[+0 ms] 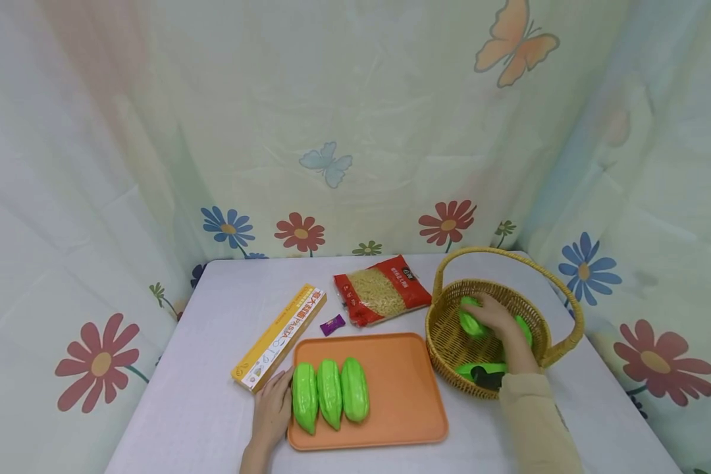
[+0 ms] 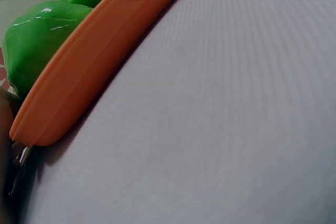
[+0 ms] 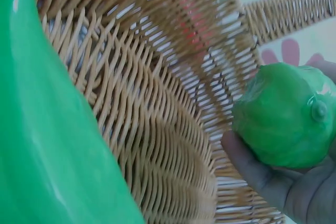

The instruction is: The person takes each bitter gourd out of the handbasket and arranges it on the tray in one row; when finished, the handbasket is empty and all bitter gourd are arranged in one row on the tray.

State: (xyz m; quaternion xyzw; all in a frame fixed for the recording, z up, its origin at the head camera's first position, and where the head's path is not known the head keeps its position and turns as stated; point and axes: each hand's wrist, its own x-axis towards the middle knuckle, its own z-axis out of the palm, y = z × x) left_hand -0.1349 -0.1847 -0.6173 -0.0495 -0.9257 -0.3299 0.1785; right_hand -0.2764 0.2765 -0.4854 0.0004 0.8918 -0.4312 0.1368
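My left hand (image 1: 271, 405) rests at the left edge of an orange tray (image 1: 399, 388), its fingers against the rim. In the left wrist view, little of that hand shows beside the tray corner (image 2: 44, 124). Three green, ridged toy gourds (image 1: 330, 394) lie side by side on the tray's left half. Inside a wicker basket (image 1: 444, 355) on the right, my right hand (image 1: 493, 315) grips another green gourd (image 3: 286, 116), fingers and thumb around it. A second green gourd (image 3: 47, 129) fills the left of the right wrist view. More green shows under my right forearm.
A yellow and white pasta box (image 1: 280, 339) lies slanted left of the tray. Behind the tray are a small purple wrapped candy (image 1: 332, 324) and a red bag of pasta (image 1: 382, 291). The basket's tall handle (image 1: 509, 252) arches over its opening. A black object (image 1: 487, 377) shows near the basket's front.
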